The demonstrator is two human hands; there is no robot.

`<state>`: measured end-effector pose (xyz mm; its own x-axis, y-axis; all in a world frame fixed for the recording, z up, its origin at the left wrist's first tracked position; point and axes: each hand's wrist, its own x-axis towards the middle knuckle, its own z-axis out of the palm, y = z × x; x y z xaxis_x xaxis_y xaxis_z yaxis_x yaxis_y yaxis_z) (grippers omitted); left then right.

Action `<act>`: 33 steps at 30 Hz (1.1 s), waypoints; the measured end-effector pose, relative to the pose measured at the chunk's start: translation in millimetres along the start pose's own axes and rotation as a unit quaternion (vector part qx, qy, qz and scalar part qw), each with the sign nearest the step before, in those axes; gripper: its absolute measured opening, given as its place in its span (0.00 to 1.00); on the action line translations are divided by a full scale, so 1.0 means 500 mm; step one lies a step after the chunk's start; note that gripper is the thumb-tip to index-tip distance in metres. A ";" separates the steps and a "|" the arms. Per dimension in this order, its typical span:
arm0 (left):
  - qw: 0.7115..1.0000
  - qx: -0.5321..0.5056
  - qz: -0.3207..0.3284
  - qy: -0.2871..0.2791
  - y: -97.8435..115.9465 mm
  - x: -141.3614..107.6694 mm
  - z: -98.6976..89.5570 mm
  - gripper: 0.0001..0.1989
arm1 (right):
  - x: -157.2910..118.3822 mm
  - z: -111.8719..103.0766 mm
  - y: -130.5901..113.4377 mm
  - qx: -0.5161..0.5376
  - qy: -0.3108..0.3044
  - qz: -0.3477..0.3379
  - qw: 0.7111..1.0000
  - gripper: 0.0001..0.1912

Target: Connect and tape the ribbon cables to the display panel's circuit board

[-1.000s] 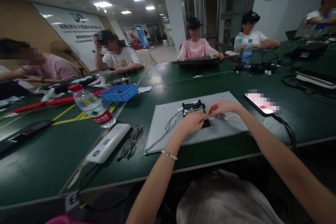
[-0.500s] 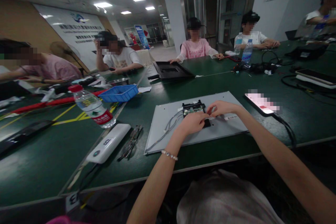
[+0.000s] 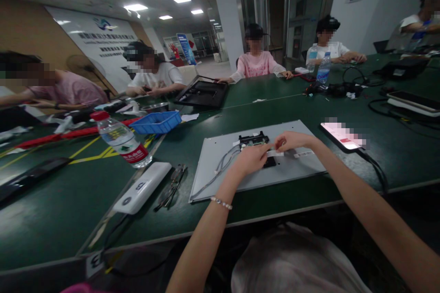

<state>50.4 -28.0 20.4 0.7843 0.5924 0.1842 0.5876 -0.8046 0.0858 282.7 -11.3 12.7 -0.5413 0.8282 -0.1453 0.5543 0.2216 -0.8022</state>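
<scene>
A flat grey display panel [image 3: 206, 165] lies on the green table in front of me. On it sits a black bracket [image 3: 253, 138] with a small green circuit board [image 3: 252, 145], partly hidden by my left hand. Grey cables [image 3: 223, 163] run from the board to the panel's left corner. My left hand [image 3: 252, 159] rests over the bracket, fingers together, their tips on a small white strip [image 3: 275, 153]. From the other side, my right hand [image 3: 292, 141] has its fingers bent in a pinch at that strip. The fingertips nearly meet.
A charging phone [image 3: 343, 136] lies at right. Left of the panel are glasses [image 3: 172, 187], a white power bank [image 3: 142, 187], a water bottle [image 3: 120, 139] and a blue basket [image 3: 156, 122]. Across the table a person's hand touches a black frame [image 3: 202, 93]. Other people sit around.
The black frame across the table has shifted left and turned, with the person's hand on it. My hands have barely moved; more of the white strip shows between them.
</scene>
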 end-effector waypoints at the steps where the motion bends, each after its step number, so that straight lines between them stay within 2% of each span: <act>1: 1.000 0.004 -0.017 0.021 -0.002 0.000 -0.003 0.21 | -0.003 -0.002 -0.004 0.011 0.005 0.009 1.000 0.10; 4: 0.990 0.008 -0.096 0.103 -0.015 0.000 -0.012 0.21 | -0.009 -0.012 -0.006 0.054 0.064 0.036 0.996 0.12; 7: 0.963 0.013 -0.201 0.177 -0.037 -0.001 -0.019 0.21 | -0.002 -0.023 0.015 0.091 0.188 0.062 0.976 0.12; 9: 0.944 0.022 -0.255 0.207 -0.055 -0.003 -0.019 0.20 | 0.006 -0.030 0.038 0.065 0.264 0.093 0.958 0.10; 11: 0.933 0.033 -0.290 0.210 -0.074 -0.006 -0.014 0.19 | 0.012 -0.035 0.061 -0.002 0.306 0.130 0.943 0.08; 15: 0.924 0.045 -0.337 0.176 -0.103 -0.011 0.003 0.17 | 0.012 -0.034 0.085 -0.148 0.320 0.187 0.917 0.08; 19: 0.915 0.042 -0.371 0.151 -0.113 -0.013 0.014 0.17 | -0.001 -0.027 0.079 -0.248 0.319 0.244 0.882 0.10; 21: 0.913 0.043 -0.383 0.137 -0.112 -0.013 0.014 0.17 | -0.005 -0.024 0.071 -0.281 0.331 0.249 0.866 0.13; 24: 0.915 0.047 -0.382 0.123 -0.108 -0.013 0.013 0.16 | 0.000 -0.020 0.061 -0.318 0.349 0.209 0.856 0.16; 29: 0.917 0.060 -0.385 0.085 -0.104 -0.012 0.015 0.16 | 0.026 -0.001 0.057 -0.343 0.323 0.101 0.876 0.18; 33: 0.922 0.076 -0.376 0.052 -0.098 -0.010 0.017 0.18 | 0.039 0.012 0.066 -0.322 0.309 0.082 0.891 0.17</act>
<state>19.2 8.7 7.1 0.1242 0.9669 0.2229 0.9850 -0.1473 0.0904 286.6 9.3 -20.1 -0.0787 0.9581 0.2754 0.9495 0.1562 -0.2721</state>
